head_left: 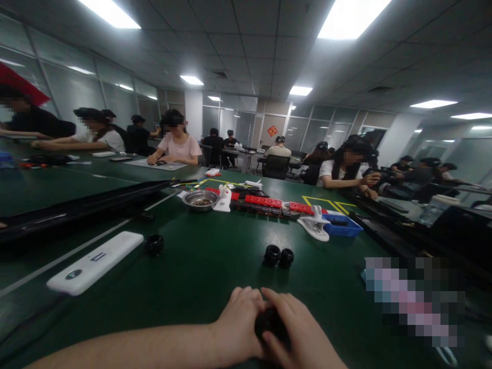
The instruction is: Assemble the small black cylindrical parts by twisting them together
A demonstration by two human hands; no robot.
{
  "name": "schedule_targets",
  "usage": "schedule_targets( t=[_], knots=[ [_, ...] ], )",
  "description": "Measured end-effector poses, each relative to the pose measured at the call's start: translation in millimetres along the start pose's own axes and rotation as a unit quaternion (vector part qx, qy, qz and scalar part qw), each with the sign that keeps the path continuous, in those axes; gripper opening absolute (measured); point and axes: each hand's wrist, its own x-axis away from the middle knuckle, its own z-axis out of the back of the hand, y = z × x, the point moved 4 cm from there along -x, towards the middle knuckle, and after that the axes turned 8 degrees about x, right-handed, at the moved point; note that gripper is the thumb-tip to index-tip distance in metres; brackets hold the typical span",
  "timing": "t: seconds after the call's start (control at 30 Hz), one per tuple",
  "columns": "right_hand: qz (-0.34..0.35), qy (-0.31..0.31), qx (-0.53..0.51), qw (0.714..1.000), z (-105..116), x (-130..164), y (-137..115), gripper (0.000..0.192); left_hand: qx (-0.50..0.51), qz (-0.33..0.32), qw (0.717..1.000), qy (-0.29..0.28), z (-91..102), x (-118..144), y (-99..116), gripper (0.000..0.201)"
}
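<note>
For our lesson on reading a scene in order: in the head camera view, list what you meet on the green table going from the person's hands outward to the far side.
Left hand and right hand around a small black part → pair of black rings → white clip beside the blue tray → metal bowl → seated people at the far tables.

A dark green table (200,266) fills the lower frame. At lower left lies a white oblong device (94,262), with a single black ring (154,244) just right of it. Two black rings (279,255) sit touching at centre. Farther back, near the middle, stand a metal bowl (200,199), a red strip of parts (277,203), a white clamp (315,224) and a blue tray (342,225).
</note>
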Motion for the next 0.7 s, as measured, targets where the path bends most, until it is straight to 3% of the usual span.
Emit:
schedule_targets(
  t=[0.1,0.27,0.33,0.53,0.7],
  knots=[
    [0.061,0.011,-0.02,0.998,5,2,3,0.052,0.009,-0.009,1.0,0.012,-1.3,0,-3,0.049],
    [-0.041,0.045,0.021,0.998,6,2,12,0.049,0.002,-0.015,1.0,0.014,0.8,0,-3,0.049],
    [-0.047,0.039,0.025,0.998,2,1,12,0.053,-0.001,-0.012,1.0,0.003,1.7,-1,0,0.046],
    [0.027,0.02,-0.065,0.997,1,5,11,0.065,0.002,-0.018,1.0,0.005,2.6,-1,3,0.05],
    [-0.067,0.056,-0.029,0.996,7,6,12,0.061,0.005,-0.009,1.0,0.008,0.0,1,-2,0.049]
  ],
)
